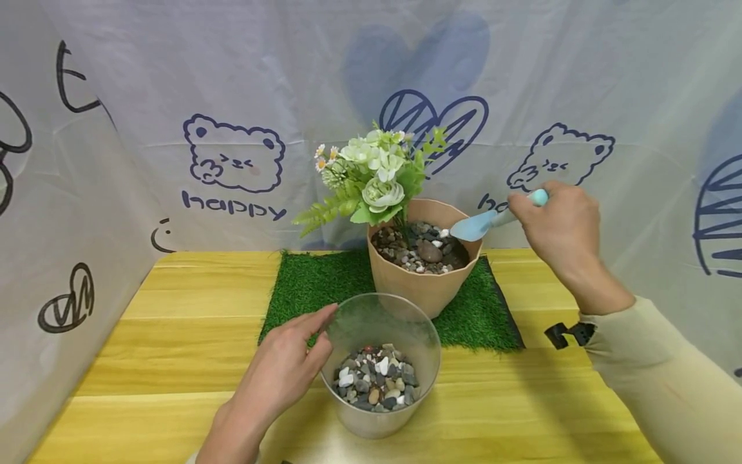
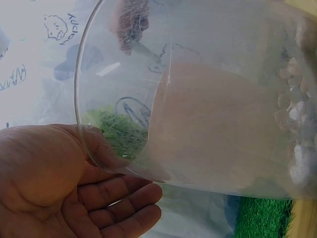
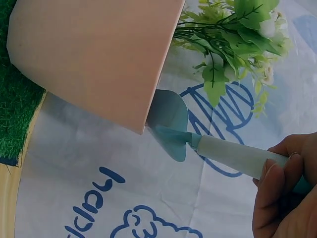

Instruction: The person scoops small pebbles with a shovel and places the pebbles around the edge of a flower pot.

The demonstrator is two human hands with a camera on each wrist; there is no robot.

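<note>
The right hand [image 1: 561, 225] is wrapped around the handle of a pale-blue, scoop-bladed trowel [image 1: 472, 227], which slants left and down to the right rim of a peach, faceted flowerpot [image 1: 414, 289]; the left hand [image 1: 284, 364] pinches a clear, round tub [image 1: 373, 423] of multicoloured pebbles [image 1: 377, 380] in front.

Your right sleeve [image 1: 661, 374] was long, plain and pale cream, loosely cut, softly creased toward the wrist. Its cuff [image 1: 614, 322] ended at the wrist and left your right hand [image 1: 565, 222] bare. A small, angular black fitting [image 1: 570, 335] jutted out beside that cuff. Your left hand [image 1: 286, 361] was bare too; only a pale sliver of left sleeve [image 1: 194, 459] showed at the head view's bottom edge.
</note>
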